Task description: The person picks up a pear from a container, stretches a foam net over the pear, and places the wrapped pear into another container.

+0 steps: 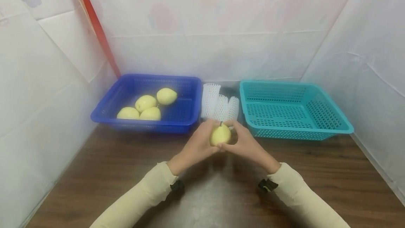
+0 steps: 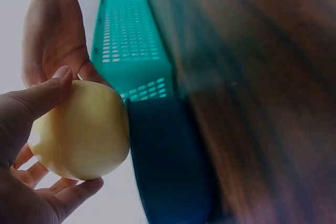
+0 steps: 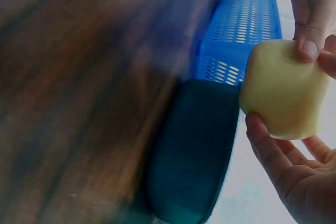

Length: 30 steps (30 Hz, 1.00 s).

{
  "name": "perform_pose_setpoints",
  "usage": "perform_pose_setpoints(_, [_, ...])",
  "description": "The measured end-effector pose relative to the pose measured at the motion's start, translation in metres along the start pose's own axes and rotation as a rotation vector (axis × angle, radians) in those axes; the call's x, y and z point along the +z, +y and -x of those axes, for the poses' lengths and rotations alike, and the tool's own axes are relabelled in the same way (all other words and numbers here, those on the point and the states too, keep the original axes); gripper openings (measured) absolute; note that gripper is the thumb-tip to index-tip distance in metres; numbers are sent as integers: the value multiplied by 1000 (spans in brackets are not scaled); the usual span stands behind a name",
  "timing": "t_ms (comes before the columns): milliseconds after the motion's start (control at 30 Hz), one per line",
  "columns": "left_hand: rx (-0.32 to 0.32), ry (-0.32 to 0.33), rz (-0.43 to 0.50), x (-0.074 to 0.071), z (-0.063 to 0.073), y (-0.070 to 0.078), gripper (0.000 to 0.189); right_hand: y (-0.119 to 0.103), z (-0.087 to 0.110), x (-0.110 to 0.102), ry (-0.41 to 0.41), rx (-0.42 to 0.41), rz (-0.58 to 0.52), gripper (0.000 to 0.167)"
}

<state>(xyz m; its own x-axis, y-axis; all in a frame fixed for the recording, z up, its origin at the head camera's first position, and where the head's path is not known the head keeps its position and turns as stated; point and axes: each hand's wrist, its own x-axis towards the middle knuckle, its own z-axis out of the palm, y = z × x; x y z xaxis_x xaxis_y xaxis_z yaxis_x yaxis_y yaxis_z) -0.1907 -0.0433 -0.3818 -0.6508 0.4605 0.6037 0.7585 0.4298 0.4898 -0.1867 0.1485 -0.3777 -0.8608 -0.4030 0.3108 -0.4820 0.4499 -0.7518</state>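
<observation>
Both hands hold one pale yellow pear [image 1: 220, 135] between them above the table, its stem pointing up. My left hand [image 1: 202, 139] has its thumb and fingers around the pear's left side; in the left wrist view the thumb lies on the pear [image 2: 84, 129]. From the other side my right hand [image 1: 248, 144] pinches it, fingertips at the skin in the right wrist view, where the pear [image 3: 283, 90] hides part of the hand. Just beyond the hands lie several white foam net sleeves [image 1: 219, 105], their near ends partly hidden by the fingers.
A blue basket [image 1: 158, 125] at the left contains several pears [image 1: 145, 103]. At the right stands a teal basket [image 1: 284, 133]. A dark, round-cornered thing [image 2: 168, 161] sits between the baskets. White patterned sheets [image 1: 221, 55] wall off the wooden table [image 1: 126, 161] at back and sides.
</observation>
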Motion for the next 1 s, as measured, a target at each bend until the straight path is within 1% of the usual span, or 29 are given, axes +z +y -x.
perform_pose_setpoints(233, [38, 2, -53, 8, 10, -3, 65, 8, 6, 8, -19, -14, 16, 59])
perform_pose_setpoints(333, [21, -21, -48, 11, 13, -3, 66, 10, 9, 11, -24, -8, 22, 59])
perform_pose_setpoints(533, [-42, -90, -39, 14, 17, -3, 65, 15, 13, 17, -35, 2, 44, 61])
perform_pose_setpoints(767, [-49, -112, -57, 21, 21, -8, 65, 20, 15, 21, -48, 4, 59, 60])
perform_pose_setpoints(1000, [-66, -155, -81, 25, 24, -11, 65, 24, 17, 24, -52, 10, 83, 57])
